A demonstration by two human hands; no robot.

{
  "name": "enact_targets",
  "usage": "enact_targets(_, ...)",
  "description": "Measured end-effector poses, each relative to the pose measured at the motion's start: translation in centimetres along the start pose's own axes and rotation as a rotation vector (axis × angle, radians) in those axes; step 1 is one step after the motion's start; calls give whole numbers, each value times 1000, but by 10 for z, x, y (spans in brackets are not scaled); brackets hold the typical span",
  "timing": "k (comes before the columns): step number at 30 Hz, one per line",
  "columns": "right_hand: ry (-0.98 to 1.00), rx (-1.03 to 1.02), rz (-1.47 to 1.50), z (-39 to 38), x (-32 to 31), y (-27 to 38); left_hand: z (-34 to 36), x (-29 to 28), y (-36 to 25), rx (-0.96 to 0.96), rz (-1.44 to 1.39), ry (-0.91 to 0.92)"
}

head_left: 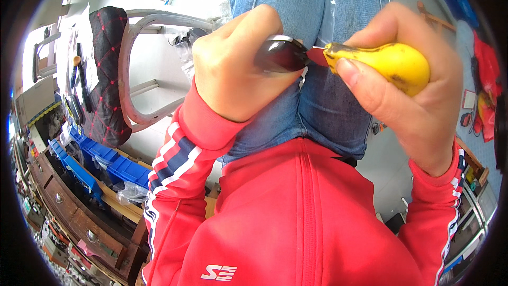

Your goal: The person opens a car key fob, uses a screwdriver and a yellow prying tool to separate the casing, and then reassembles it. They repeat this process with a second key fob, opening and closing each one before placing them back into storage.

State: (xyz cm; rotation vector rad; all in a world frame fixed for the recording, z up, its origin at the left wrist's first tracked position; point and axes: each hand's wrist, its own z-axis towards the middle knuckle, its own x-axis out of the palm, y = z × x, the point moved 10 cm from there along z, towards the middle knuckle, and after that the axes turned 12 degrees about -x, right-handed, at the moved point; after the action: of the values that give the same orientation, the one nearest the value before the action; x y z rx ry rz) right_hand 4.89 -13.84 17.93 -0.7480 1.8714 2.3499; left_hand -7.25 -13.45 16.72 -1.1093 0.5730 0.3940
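My left hand (227,61) is closed around a glossy dark object (280,55) with a pale rim, held above the denim-covered legs (278,0). My right hand (391,106) is closed on a pear-shaped yellow tool handle (397,66) with dark worn marks, thumb pressed along its lower side. The handle's narrow end points left at the dark object, with a short red piece (317,57) between them; whether these touch is unclear. Much of the dark object is hidden in my left fingers.
At the left stands a metal-framed chair (127,63) with a black, red-stitched cushion (108,79) and tools on white material. Lower left are blue bins (127,172) and a wooden drawer unit (58,190). Red items (484,61) lie at the right edge.
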Motion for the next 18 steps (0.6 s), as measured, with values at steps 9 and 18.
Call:
enact_targets(9, 32, 117, -155, 0, -2, 1, -1, -4, -7, 52, 38, -48)
enact_targets(18, -77, -207, -105, 5, -6, 21, 3, 12, 2, -141, -338, 251)
